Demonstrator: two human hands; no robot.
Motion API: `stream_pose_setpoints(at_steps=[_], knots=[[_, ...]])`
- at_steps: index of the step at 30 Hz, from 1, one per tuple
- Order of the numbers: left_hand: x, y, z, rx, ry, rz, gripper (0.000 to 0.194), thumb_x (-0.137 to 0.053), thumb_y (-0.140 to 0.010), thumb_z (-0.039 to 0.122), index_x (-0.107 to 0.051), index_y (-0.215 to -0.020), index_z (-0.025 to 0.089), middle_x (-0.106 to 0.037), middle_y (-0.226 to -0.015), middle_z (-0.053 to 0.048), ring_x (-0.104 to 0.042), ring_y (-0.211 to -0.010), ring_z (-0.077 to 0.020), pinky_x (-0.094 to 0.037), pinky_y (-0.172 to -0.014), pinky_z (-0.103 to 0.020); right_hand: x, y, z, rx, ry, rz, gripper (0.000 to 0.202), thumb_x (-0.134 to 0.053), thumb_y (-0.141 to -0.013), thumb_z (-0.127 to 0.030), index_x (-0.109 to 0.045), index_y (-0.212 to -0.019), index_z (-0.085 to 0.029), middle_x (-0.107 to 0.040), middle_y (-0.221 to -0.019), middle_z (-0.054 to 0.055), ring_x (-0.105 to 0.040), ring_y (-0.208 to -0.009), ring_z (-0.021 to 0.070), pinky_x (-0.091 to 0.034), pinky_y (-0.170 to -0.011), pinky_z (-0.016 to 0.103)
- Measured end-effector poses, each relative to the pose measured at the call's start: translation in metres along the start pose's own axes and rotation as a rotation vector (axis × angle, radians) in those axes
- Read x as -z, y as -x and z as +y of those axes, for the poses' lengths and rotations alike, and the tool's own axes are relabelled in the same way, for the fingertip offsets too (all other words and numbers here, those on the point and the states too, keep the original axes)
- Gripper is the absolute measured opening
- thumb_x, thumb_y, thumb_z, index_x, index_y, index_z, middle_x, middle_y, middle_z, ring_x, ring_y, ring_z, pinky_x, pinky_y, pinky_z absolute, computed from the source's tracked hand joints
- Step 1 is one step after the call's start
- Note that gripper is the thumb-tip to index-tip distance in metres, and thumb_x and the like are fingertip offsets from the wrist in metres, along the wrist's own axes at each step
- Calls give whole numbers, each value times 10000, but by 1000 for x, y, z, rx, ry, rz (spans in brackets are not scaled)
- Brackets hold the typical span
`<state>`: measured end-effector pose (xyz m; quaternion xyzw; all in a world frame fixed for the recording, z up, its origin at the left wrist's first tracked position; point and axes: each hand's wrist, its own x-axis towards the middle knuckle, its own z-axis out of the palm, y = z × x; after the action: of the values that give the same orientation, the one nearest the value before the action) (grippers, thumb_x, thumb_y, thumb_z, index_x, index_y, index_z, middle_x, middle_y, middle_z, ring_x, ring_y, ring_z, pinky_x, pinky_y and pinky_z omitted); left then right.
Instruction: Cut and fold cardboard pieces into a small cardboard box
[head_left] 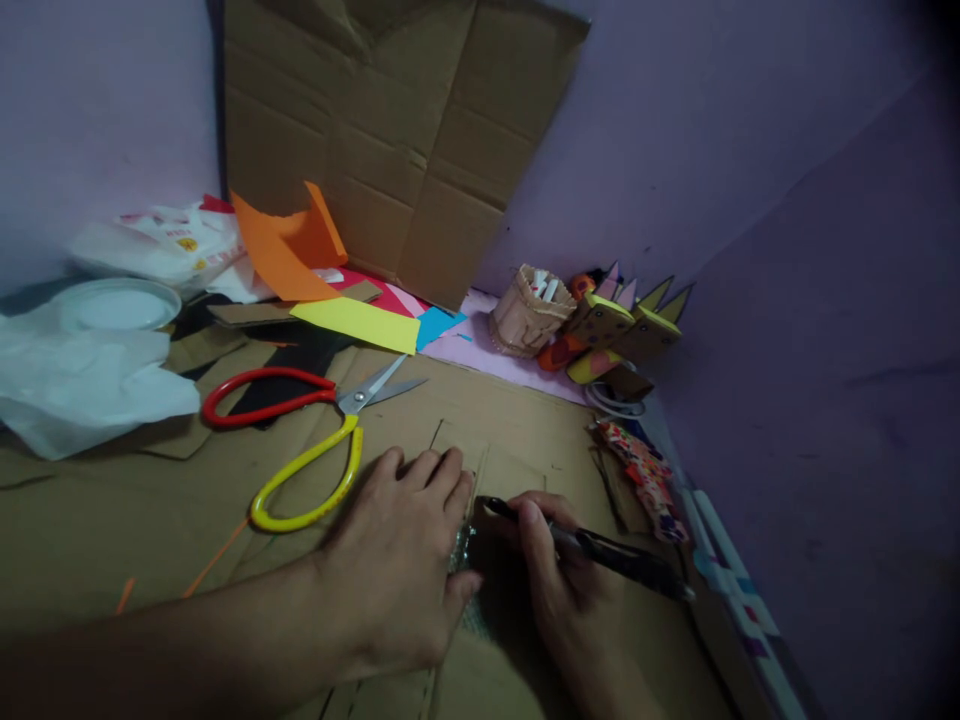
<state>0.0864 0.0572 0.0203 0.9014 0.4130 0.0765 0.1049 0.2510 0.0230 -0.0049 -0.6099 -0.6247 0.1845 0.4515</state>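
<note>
Our right hand (564, 590) pinches a slim pen (619, 560); leftward on cardboard (480, 395), our left hand (409, 560) rests thumb apart; beyond, purple wall (675, 150).

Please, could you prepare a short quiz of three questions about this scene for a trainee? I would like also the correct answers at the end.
1. True or false: the scissors lie with their blades open.
2. What does the right hand hold?
A) a ruler
B) a black pen
C) a glue stick
3. Fill in the missing word: the left hand is placed palm ____ over the cardboard.

Key: 1. True. 2. B. 3. Down.
</note>
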Motion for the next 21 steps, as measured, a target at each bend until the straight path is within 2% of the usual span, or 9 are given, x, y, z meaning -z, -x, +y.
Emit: stream_pose_setpoints(at_steps=[5,8,11,15,21], knots=[[13,-3,-2,-31,-11,-37,577,-444,-786,457,-463,-1261,129,-440,-1339,-162,-399,-1141,-323,-304,-902,-523,1,4,-1,58,84,-22,210,-454,-875,-323,-616,-814,-204,-646,-715,23,-628,-597,138,-510,-556,232],[20,-6,-6,-77,-23,-69,443,-372,-845,324,-486,-1235,145,-491,-1284,-139,-450,-1067,-294,-349,-828,-479,2,4,-3,85,114,-38,221,-439,-883,-322,-612,-819,-200,-650,-722,27,-627,-595,136,-510,-556,232],[18,-9,-10,-101,-49,-21,383,-353,-852,245,-516,-1193,181,-523,-1239,-105,-474,-1006,-271,-356,-769,-439,3,4,-5,103,153,-48,215,-439,-884,-317,-610,-837,-195,-650,-722,27,-625,-593,134,-504,-549,227],[9,-9,-11,-106,-67,60,386,-406,-815,255,-530,-1170,169,-518,-1238,-109,-466,-1002,-283,-348,-761,-439,4,6,-6,139,180,-56,195,-443,-883,-299,-604,-840,-197,-642,-698,16,-621,-582,132,-485,-527,223],[10,-6,-10,-125,-70,56,399,-413,-812,259,-520,-1181,153,-518,-1236,-122,-472,-1017,-294,-343,-782,-445,7,12,-14,203,226,-80,157,-449,-882,-259,-589,-841,-201,-630,-662,-3,-602,-549,118,-457,-514,216]])
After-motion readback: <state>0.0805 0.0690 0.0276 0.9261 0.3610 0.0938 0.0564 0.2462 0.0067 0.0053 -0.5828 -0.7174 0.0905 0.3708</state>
